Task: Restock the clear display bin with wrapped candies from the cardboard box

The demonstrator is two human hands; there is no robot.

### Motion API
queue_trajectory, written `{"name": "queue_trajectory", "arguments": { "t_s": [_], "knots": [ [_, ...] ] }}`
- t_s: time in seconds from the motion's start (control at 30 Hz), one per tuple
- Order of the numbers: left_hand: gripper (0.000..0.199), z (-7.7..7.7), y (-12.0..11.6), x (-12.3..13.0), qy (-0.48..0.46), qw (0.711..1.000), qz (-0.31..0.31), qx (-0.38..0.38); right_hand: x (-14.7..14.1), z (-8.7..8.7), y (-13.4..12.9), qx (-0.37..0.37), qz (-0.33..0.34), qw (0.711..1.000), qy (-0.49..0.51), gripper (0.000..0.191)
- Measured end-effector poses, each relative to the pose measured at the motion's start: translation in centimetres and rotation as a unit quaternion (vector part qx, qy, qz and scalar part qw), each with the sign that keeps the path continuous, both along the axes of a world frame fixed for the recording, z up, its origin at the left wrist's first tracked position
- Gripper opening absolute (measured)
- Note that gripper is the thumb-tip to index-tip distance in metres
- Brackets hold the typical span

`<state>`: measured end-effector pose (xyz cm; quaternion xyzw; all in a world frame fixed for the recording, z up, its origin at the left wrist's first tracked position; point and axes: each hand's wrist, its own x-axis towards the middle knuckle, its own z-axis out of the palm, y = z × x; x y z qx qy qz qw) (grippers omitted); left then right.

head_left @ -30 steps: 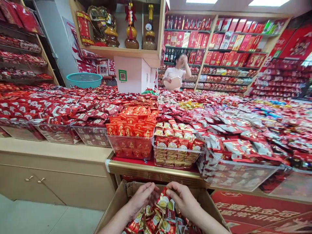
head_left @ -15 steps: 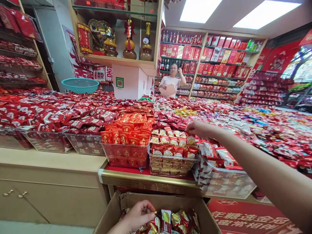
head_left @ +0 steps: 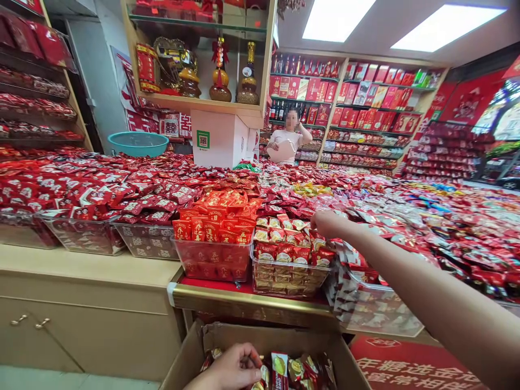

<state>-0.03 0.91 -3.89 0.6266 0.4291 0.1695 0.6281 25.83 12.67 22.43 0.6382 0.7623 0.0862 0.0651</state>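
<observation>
My right hand (head_left: 328,223) reaches over the right rear part of a clear bin (head_left: 290,275) of red-and-gold durian packets (head_left: 300,253). Its fingers curl downward at the packets, and what they hold, if anything, is hidden. Low in the view, my left hand (head_left: 239,368) is inside an open cardboard box (head_left: 280,335). Thumb and fingertips come together on a small gold-and-red packet (head_left: 264,374). More wrapped packets lie in the box, one with a white label and a yellow fruit picture (head_left: 279,371).
Clear bins of red packets (head_left: 215,260) line the counter's gold edge (head_left: 252,306), with one (head_left: 382,303) under my right forearm. Loose packets cover the display behind. A teal basin (head_left: 138,144), a cabinet (head_left: 199,103) and a person (head_left: 286,138) are farther back.
The view has shifted slightly, so the scene sits a little right and lower. My right fingers have dipped lower behind the packets. My left hand stays in the box, its pinch now on a packet.
</observation>
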Motion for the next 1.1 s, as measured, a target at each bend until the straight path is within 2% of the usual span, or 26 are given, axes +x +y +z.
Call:
{"name": "queue_trajectory", "arguments": {
  "t_s": [0.07, 0.2, 0.53, 0.73, 0.9, 1.1],
  "knots": [
    [0.018, -0.2, 0.0, 0.0, 0.003, 1.0, -0.002, -0.004, -0.4, 0.0, -0.2, 0.001, 0.039, 0.999, 0.027, 0.03],
    [0.02, -0.6, 0.1, 0.0, 0.027, 1.0, -0.01, -0.01, -1.3, -0.3, -0.5, -0.061, 0.154, 0.981, 0.099, 0.032],
    [0.022, -0.4, 0.0, -0.1, 0.084, 0.996, -0.011, -0.013, -0.5, -0.8, 1.2, -0.044, 0.055, 0.994, 0.087, 0.031],
    [0.021, -1.4, 0.1, -0.3, 0.104, 0.994, -0.023, 0.006, -1.2, -1.0, 1.3, -0.045, 0.073, 0.991, 0.102, 0.028],
    [0.024, -1.1, 0.0, -0.3, 0.116, 0.993, -0.034, 0.005, -2.0, -1.2, 1.2, -0.053, 0.083, 0.988, 0.117, 0.023],
    [0.025, -1.1, 0.0, -0.4, 0.134, 0.99, -0.033, 0.007, -2.1, -1.5, 1.4, -0.027, 0.074, 0.989, 0.125, 0.018]
  ]
}}
